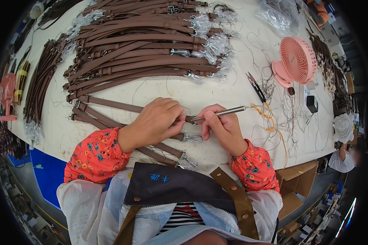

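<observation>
My left hand (158,119) is closed around the end of a brown strap (114,103), fingers pinched close to its tip. My right hand (223,125) grips a slim silver pen-like tool (229,111), whose tip meets the strap end between my two hands. From the tool's back end trails an orange cord (269,124). Beneath and beside my left hand lie several more brown straps (161,154); their metal clasps (188,157) are wrapped in clear plastic. My fingers partly hide the strap end being held.
A large pile of brown straps (143,53) covers the far table, with a bundle (45,77) at left. Thread snips (257,87) lie right of it, near loose threads and a pink fan (296,61). A cardboard box (296,183) stands below the table's right edge.
</observation>
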{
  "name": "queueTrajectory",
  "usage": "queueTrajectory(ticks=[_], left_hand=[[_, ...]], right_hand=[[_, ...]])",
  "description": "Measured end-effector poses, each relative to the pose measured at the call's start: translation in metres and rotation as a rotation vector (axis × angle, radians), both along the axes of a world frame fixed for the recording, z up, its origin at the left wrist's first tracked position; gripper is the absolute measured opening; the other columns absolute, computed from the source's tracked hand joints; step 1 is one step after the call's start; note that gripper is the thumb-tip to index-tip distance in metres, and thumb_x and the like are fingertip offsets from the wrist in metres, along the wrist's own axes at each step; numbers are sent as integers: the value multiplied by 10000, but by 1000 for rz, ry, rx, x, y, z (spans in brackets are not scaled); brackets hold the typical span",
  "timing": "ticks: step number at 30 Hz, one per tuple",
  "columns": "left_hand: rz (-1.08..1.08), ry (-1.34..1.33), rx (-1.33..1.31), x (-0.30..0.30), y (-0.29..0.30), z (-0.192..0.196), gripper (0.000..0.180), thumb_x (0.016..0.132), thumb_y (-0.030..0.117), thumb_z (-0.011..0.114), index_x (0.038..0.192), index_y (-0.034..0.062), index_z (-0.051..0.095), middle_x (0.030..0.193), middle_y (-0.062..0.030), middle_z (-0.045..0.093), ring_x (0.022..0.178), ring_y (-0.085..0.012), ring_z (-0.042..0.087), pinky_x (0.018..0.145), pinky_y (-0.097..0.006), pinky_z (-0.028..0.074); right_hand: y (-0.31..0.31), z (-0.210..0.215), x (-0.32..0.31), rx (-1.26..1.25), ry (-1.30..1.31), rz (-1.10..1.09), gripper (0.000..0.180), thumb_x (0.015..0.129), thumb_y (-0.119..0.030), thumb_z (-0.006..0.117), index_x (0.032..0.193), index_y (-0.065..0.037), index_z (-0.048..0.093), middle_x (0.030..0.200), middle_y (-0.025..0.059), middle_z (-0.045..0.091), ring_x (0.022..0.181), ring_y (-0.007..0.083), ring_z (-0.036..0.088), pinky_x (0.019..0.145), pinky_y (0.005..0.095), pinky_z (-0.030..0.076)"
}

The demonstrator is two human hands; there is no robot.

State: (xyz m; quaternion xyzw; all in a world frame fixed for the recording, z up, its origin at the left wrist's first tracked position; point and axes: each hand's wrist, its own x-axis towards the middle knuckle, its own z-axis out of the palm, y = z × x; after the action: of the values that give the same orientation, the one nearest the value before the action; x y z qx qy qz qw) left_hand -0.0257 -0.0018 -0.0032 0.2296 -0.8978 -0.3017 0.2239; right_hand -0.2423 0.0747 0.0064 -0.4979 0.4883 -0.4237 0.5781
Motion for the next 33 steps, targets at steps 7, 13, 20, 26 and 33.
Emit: queueTrajectory(ticks=[7,13,20,26,33], left_hand=[[116,-50,110,0,0,8,122,785,58,667,836,70,557,792,-73,578,757,-255,563,727,-363,443],[389,233,-113,4,-18,-1,213,769,87,688,935,69,555,1018,-100,563,939,-321,539,778,-378,427],[59,-81,-19,5,-4,3,225,741,154,774,904,99,629,970,-39,572,914,-255,535,797,-371,383],[-1,25,-283,2,0,-2,181,763,73,738,854,68,582,835,-55,577,735,-250,559,669,-354,442],[59,-23,162,-1,6,3,216,772,88,737,940,65,604,928,-51,572,709,-259,596,623,-364,493]], right_hand=[[0,-1,-1,0,-29,-8,382,1032,-246,471,884,67,631,801,67,606,563,94,571,527,230,466],[-2,-4,-3,-67,-24,7,333,1040,-272,438,1035,34,568,666,74,602,562,121,589,631,255,516],[-1,-3,-3,-72,-56,-62,330,1044,-277,428,1060,30,547,702,72,603,628,139,616,773,311,543],[0,-9,-4,-126,-143,-66,309,1048,-264,425,1120,12,544,803,85,623,657,118,593,677,262,488],[-2,-10,-1,-146,-173,-117,314,1055,-257,404,1209,4,487,911,102,606,699,129,604,696,263,498]])
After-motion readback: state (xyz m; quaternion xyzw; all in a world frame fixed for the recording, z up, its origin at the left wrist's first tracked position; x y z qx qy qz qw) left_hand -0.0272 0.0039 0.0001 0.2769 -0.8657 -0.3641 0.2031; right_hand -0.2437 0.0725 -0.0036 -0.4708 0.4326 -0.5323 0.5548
